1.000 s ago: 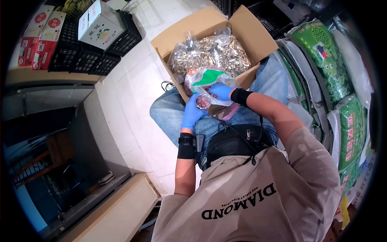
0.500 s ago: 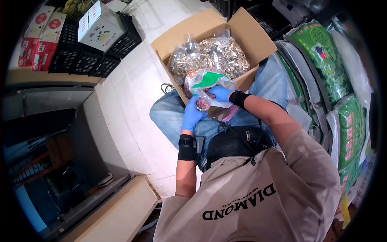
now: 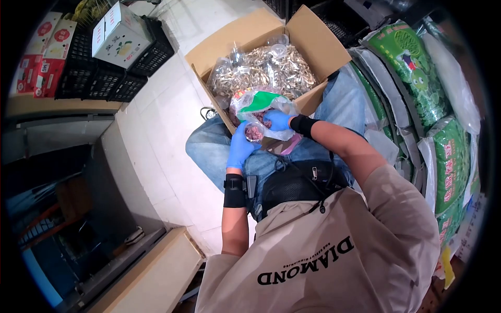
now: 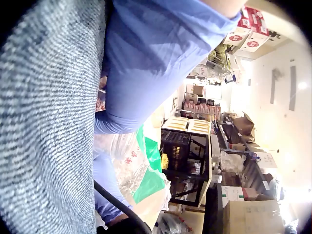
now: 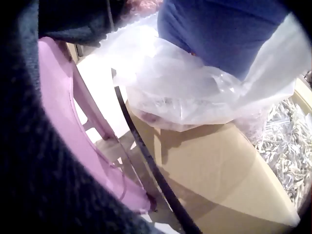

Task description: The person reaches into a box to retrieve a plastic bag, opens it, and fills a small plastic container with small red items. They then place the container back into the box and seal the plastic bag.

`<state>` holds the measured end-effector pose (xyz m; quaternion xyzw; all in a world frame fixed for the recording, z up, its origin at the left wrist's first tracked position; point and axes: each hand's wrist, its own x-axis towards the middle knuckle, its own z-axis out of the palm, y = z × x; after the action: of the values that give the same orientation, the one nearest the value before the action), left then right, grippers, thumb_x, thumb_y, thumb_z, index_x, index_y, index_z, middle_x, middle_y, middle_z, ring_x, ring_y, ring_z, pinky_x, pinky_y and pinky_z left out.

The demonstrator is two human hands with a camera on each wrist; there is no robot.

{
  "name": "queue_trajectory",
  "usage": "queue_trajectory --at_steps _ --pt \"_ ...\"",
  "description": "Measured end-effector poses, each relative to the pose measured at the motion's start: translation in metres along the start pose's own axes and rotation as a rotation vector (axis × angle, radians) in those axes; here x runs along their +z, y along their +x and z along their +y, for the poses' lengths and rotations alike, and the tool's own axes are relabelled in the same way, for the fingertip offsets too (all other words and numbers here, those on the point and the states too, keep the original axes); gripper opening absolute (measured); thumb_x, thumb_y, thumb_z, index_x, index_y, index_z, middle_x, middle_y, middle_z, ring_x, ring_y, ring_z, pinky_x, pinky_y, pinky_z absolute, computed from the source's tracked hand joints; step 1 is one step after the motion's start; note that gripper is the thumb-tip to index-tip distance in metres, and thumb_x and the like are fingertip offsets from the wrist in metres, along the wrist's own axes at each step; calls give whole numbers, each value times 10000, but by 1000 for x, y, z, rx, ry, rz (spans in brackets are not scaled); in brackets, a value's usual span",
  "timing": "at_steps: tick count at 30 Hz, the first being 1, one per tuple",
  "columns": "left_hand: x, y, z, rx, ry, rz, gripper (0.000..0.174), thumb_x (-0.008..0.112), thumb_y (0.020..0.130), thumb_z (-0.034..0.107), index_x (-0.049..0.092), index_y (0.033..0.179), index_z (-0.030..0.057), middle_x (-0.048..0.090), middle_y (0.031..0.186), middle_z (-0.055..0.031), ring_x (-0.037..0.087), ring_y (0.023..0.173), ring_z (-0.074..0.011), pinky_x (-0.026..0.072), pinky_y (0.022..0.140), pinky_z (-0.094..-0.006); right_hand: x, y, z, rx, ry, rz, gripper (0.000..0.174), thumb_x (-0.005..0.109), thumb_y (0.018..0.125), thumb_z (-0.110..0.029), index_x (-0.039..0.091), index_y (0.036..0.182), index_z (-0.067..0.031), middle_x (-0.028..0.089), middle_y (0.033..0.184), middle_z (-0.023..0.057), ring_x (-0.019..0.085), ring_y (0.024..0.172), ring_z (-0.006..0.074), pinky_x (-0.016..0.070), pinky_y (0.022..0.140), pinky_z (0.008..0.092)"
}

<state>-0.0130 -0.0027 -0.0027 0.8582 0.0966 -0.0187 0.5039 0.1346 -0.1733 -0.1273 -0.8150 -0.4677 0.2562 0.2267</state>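
Cup [image 3: 254,132] nearer bag [image 3: 259,102], in L hand [image 3: 239,148]

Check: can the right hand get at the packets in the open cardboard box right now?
Probably yes: the cardboard box stands open just beyond the right hand, though the plastic bag it handles lies between.

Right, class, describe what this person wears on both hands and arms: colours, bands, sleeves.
The left hand and right hand wear thin blue gloves. A wide black left wrist band and a matching right wrist band sit above them; the left one carries a small dark device. Short beige sleeves leave the forearms bare.
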Motion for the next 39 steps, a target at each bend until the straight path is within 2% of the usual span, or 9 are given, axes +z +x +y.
queue_trajectory --at_steps 10,14,16,18,22,26,31,36,39 --pt "-1 1 -4 -38 19 -36 703 874 599 85 561 1227 43 670 1140 -128 657 1072 -246 520 946 -360 -1 -16 -21 -56 196 96 223 648 776 -68 657 998 -55 642 983 201 620 981 407 493 848 468" --pt "1 -2 -5 -39 38 -1 754 880 584 85 540 1255 38 664 1154 -138 650 1093 -260 516 960 -366 -21 -19 -34 -35 209 -14 208 642 816 -125 678 1012 -67 681 983 213 650 938 415 506 822 481" --pt "1 -2 -5 -45 34 3 770 879 583 81 536 1270 33 660 1164 -145 645 1104 -263 512 968 -365 -17 -16 -34 -99 159 41 171 642 819 -145 693 970 -82 700 905 202 670 868 407 515 781 481" --pt "0 -2 -7 -34 20 4 788 880 579 80 530 1283 28 654 1179 -150 637 1120 -263 506 980 -366 -18 -17 -32 -84 126 -7 179 645 816 -151 696 974 -84 702 896 200 672 857 408 517 769 476" --pt "1 2 -10 -23 6 11 804 883 568 78 525 1285 16 658 1189 -157 642 1114 -270 506 983 -367 -11 -14 -24 -87 247 -34 202 652 803 -117 687 999 -81 711 930 188 677 875 396 521 760 463" --pt "1 1 -11 -50 1 -9 820 886 561 73 521 1293 13 651 1206 -160 633 1132 -280 501 992 -369 -6 -7 -18 -46 110 -130 258 661 809 -130 683 1063 -92 714 963 178 679 901 381 519 790 454" --pt "3 -2 -15 -83 -7 -11 846 892 551 65 512 1304 13 643 1218 -159 627 1136 -286 498 996 -373 -11 -7 -20 -49 215 -127 240 664 811 -140 683 1045 -92 711 968 173 674 892 378 513 779 451" --pt "2 0 -15 -42 29 -1 853 889 547 67 509 1310 10 642 1224 -161 624 1146 -295 496 999 -374 -22 -2 -15 -73 142 -110 247 681 747 -120 685 991 -79 710 939 160 667 862 374 516 770 438" --pt "3 -3 -13 -47 16 13 847 887 549 75 514 1306 15 646 1224 -162 627 1144 -297 497 998 -373 -32 -5 -15 -28 266 -43 279 726 701 -158 683 961 -68 703 911 156 667 837 343 516 763 426"
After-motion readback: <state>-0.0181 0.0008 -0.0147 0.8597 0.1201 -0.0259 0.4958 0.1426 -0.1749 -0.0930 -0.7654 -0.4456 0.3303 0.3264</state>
